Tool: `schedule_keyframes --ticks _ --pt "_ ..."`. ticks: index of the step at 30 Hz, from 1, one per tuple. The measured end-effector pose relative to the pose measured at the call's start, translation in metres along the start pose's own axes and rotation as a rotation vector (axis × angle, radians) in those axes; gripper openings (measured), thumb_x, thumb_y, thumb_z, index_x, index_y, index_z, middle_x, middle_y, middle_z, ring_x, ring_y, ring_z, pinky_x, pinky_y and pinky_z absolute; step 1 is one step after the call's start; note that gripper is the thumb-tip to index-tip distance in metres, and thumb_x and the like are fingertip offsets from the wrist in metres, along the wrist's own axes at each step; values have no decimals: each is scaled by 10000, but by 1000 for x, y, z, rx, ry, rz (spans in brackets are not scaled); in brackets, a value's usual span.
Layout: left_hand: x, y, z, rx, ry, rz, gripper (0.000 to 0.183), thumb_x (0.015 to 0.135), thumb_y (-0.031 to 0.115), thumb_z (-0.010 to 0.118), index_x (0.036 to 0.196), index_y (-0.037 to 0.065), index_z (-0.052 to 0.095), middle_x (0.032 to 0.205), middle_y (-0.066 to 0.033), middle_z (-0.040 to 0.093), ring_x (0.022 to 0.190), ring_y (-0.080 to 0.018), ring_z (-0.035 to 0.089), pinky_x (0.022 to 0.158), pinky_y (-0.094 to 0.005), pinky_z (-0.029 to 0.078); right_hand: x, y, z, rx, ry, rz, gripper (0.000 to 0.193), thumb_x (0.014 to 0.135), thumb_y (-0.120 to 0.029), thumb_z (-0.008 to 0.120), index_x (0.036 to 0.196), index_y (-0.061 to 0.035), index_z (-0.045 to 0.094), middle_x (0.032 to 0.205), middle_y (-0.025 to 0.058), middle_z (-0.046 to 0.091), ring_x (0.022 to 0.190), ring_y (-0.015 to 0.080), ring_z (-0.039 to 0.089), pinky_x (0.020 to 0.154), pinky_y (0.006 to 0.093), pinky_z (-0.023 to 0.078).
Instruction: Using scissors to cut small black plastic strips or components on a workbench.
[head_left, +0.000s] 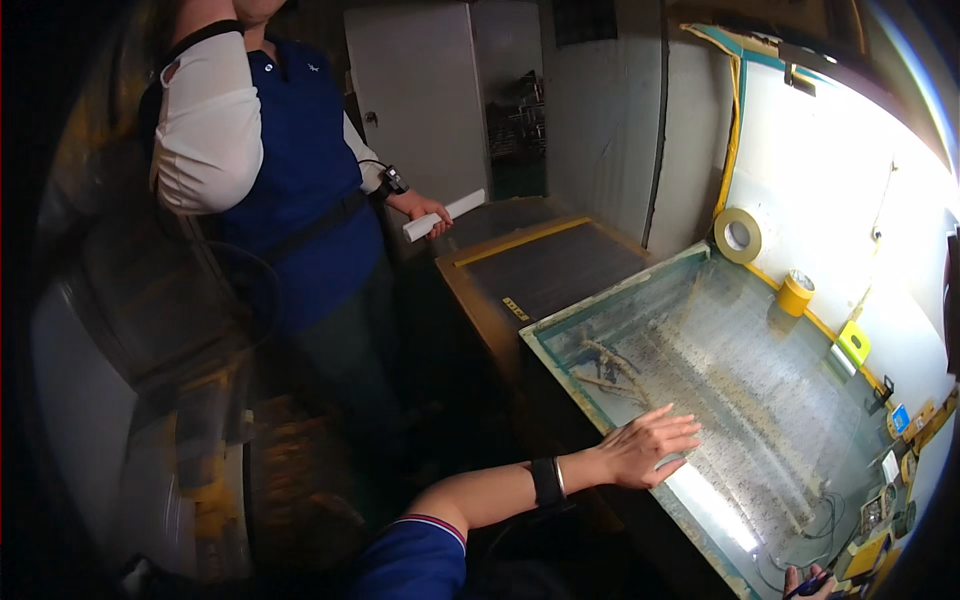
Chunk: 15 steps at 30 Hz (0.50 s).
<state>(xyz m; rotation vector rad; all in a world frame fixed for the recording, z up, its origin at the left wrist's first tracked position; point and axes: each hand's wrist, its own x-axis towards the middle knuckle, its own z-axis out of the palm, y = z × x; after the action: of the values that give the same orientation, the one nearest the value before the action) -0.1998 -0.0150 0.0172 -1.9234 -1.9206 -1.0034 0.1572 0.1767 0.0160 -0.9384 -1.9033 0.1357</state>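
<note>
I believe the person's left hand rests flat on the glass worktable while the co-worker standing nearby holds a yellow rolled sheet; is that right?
Not quite: the head view shows the co-worker's rolled sheet is white, not yellow. The rest holds: the left hand lies flat, fingers spread, on the glass worktable.

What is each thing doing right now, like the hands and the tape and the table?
left hand: open, fingers spread, flat on the glass.
right hand: at the bottom edge, mostly hidden, closed on a dark pen.
glass table: tilted, shiny.
big tape roll: upright against the wall.
small yellow roll: standing at the table's far edge.
co-worker's hand: gripping a white roll.
</note>
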Motion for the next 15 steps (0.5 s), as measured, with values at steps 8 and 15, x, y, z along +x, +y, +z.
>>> schedule_keyframes --ticks 8,15 --pt "5 5 -12 44 -71 -44 342 812 213 531 1114 54 547 1237 -126 474 1202 -242 392 1027 -452 236 9 -20 9 -335 -270 181 427 720 -349 675 909 2 521 818 171 571 753 297 534 700 383 429" --pt "10 5 -14 66 -81 -46 334 803 200 544 1104 56 552 1228 -116 480 1195 -249 393 1026 -446 230 20 -41 8 -210 -233 321 413 724 -320 680 904 14 515 809 175 555 737 292 530 683 385 423"
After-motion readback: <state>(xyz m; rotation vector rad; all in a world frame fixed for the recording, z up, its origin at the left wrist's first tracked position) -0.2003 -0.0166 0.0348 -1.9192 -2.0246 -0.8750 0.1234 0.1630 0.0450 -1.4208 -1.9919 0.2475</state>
